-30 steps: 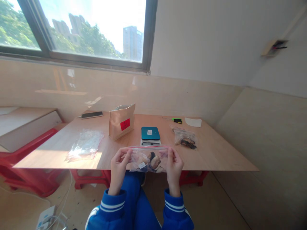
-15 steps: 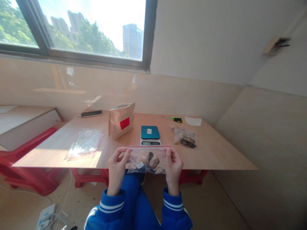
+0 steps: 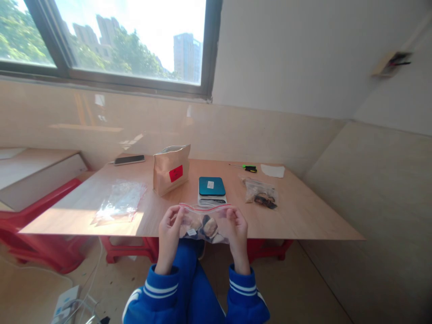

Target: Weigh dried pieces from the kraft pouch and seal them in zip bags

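Note:
A clear zip-lock bag (image 3: 221, 222) with a red seal strip hangs between my two hands at the table's front edge. Brown and dark dried pieces, which look like dried mushroom, and a small white packet show inside it. My left hand (image 3: 171, 225) pinches the bag's upper left corner, and my right hand (image 3: 238, 225) pinches the upper right corner. The red strip sags in the middle. Just behind the bag lies a kitchen scale (image 3: 211, 186) with a teal top; the bag's upper edge comes close to its display.
On the table (image 3: 297, 220) stand a kraft paper pouch (image 3: 171, 171) with a red label, a pile of clear bags (image 3: 121, 200) and a filled zip-lock bag (image 3: 261, 193). Farther back lie a phone (image 3: 129, 159), a screwdriver (image 3: 249, 168) and white paper (image 3: 272, 171). Red stools (image 3: 131, 247) are underneath.
My hands have moved closer together, the right one shifting left. The bag's top strip went from taut and straight to sagging.

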Motion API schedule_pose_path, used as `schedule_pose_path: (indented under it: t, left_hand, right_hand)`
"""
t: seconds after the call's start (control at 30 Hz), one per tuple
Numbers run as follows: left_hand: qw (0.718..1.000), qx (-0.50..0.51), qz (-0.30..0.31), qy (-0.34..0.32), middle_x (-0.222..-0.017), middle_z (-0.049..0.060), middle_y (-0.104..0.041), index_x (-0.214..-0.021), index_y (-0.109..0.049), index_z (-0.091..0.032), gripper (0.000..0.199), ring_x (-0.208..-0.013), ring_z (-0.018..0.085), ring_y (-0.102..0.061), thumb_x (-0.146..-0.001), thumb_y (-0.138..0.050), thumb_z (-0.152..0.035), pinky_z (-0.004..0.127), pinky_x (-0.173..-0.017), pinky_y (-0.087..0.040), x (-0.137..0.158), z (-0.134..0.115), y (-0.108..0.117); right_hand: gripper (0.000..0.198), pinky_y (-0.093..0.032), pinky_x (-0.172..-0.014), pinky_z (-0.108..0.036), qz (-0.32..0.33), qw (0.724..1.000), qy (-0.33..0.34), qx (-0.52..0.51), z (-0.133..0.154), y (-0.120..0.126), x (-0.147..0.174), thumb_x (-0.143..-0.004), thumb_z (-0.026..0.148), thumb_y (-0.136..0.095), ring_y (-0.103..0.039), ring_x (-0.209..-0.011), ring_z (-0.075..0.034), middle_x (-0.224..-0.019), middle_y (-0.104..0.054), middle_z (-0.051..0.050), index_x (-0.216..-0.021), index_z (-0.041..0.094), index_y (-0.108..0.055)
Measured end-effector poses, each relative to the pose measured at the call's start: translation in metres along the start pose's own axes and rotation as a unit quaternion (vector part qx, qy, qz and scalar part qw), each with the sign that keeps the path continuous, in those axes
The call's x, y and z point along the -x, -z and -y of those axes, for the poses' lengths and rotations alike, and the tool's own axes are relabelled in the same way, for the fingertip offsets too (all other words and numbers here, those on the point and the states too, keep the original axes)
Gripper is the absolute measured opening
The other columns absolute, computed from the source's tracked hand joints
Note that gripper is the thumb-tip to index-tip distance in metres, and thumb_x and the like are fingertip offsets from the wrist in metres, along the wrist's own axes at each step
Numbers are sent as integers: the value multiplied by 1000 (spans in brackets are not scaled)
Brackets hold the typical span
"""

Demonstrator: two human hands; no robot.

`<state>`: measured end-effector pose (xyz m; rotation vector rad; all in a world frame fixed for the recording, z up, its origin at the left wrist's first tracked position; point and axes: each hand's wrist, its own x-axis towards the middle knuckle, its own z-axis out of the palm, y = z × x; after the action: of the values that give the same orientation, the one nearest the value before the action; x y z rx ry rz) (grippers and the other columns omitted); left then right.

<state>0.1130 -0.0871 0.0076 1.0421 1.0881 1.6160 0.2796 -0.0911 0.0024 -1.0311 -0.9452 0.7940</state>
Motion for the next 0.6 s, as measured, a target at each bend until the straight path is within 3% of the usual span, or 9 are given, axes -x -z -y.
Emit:
schedule_pose_path:
  t: [0.2, 0.4, 0.6]
  left_hand:
    - [1000, 1, -9, 5, -73, -1, -65, -87, -60, -17, 28, -62, 13, -64, -76, -66, -42, 24, -61, -53, 3, -4, 2]
    - [1000, -9, -2, -11, -72, -1, -65, -84, -59, -17, 28, -59, 12, -63, -76, -66, -43, 23, -59, -52, 4, -9, 0]
    - [1000, -24, 4, -19, -72, -1, -66, -85, -57, -17, 28, -62, 13, -65, -78, -64, -43, 24, -63, -52, 3, -8, 2]
  right_hand:
    - [30, -54, -81, -34, 29, 997, -56, -42, -3, 4, -2, -74, 43, -71, -71, -83, -21, -84, -75, -7, -87, 17, -65]
    - [32, -55, -76, -34, 26, 995, -80, -52, -3, 7, -3, -72, 45, -73, -71, -78, -21, -81, -76, -8, -84, 16, -68]
    - [28, -54, -77, -32, 5, 998, -56, -34, -3, 10, -3, -72, 43, -73, -69, -76, -19, -77, -74, -6, -77, 16, -69]
